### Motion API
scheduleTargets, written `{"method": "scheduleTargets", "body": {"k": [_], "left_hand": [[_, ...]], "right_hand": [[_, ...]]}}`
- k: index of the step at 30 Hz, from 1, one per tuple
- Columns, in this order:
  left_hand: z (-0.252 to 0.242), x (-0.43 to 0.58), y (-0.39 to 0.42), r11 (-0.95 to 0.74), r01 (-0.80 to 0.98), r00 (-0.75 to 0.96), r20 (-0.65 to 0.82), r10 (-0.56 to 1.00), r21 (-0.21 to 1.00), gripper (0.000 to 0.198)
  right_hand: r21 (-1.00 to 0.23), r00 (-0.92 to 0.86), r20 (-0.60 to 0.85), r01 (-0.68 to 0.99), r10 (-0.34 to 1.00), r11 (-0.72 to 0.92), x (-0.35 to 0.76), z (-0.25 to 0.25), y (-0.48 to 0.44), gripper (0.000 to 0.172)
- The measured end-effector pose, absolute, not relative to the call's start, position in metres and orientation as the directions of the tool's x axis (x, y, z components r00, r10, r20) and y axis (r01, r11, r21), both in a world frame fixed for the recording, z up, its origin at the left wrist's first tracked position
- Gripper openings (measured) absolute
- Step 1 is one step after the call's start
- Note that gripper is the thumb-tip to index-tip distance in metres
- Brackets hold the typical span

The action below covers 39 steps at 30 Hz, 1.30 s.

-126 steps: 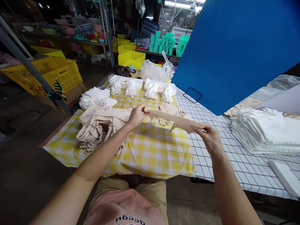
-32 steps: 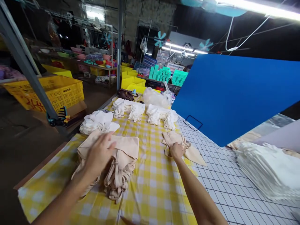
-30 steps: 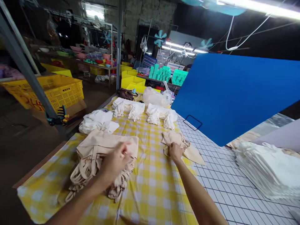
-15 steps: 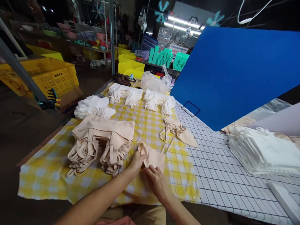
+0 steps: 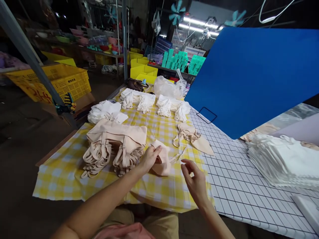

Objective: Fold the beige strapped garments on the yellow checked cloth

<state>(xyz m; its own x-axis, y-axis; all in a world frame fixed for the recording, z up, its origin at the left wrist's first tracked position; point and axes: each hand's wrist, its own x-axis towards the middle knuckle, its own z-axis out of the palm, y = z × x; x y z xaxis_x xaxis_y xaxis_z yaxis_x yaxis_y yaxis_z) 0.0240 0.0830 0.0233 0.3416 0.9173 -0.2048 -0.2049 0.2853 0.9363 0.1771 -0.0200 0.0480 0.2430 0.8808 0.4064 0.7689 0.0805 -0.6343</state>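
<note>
My left hand (image 5: 149, 158) grips a small beige cloth piece (image 5: 162, 160) just above the yellow checked cloth (image 5: 159, 189). My right hand (image 5: 194, 181) hovers to its right, fingers spread, holding nothing. A stack of folded beige pieces with hanging straps (image 5: 113, 142) lies to the left of my left hand. A small heap of loose beige pieces (image 5: 193, 136) lies beyond my right hand, at the edge of the checked cloth.
White folded bundles (image 5: 139, 99) (image 5: 174, 107) (image 5: 106, 111) lie at the far end, with a clear plastic bag (image 5: 166, 87) behind. A blue board (image 5: 249, 76) leans at right over the white grid-lined table (image 5: 244, 186). A white stack (image 5: 284, 161) sits far right. Yellow crates (image 5: 62, 81) stand at left.
My right hand took one beige piece from the loose heap and brought it near. Both hands handled it; now the right hand has let go and only the left holds it.
</note>
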Motion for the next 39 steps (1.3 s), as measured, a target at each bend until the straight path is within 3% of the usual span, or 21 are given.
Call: {"method": "scheduleTargets", "body": {"k": [4,7,14,17,23,30,34,39], "left_hand": [[0.048,0.035,0.073,0.285,-0.154,0.476,-0.181,0.860,0.946,0.045],[0.056,0.037,0.066,0.256,-0.166,0.487,-0.146,0.861,0.952,0.046],[0.044,0.032,0.066,-0.021,-0.041,0.465,0.038,0.885,0.999,0.024],[0.046,0.026,0.070,-0.108,0.098,0.443,0.054,0.895,0.989,0.022],[0.069,0.002,0.088,-0.350,0.334,0.350,0.230,0.908,0.875,0.051],[0.098,-0.008,0.106,-0.569,0.515,0.336,0.460,0.822,0.641,0.033],[0.108,-0.009,0.110,-0.590,0.612,0.389,0.448,0.805,0.527,0.029],[0.095,-0.003,0.097,-0.551,0.740,0.465,0.299,0.833,0.386,0.029]], "right_hand": [[-0.555,0.177,0.516,0.814,0.838,0.169,0.152,0.050,-0.012,0.021],[-0.556,0.188,0.518,0.815,0.834,0.162,0.140,0.045,-0.003,0.016],[-0.775,0.304,0.347,0.626,0.887,0.089,0.139,0.056,-0.003,0.019],[-0.794,0.406,0.344,0.607,0.846,0.031,0.152,0.067,-0.008,0.022],[-0.609,0.514,0.504,0.782,0.694,-0.136,0.200,0.090,-0.019,0.020],[-0.268,0.270,0.594,0.955,0.758,-0.131,0.230,0.105,-0.023,0.027],[-0.193,0.205,0.614,0.975,0.762,-0.107,0.244,0.109,-0.022,0.027],[-0.204,0.290,0.554,0.956,0.780,-0.210,0.266,0.093,-0.010,0.021]]}}
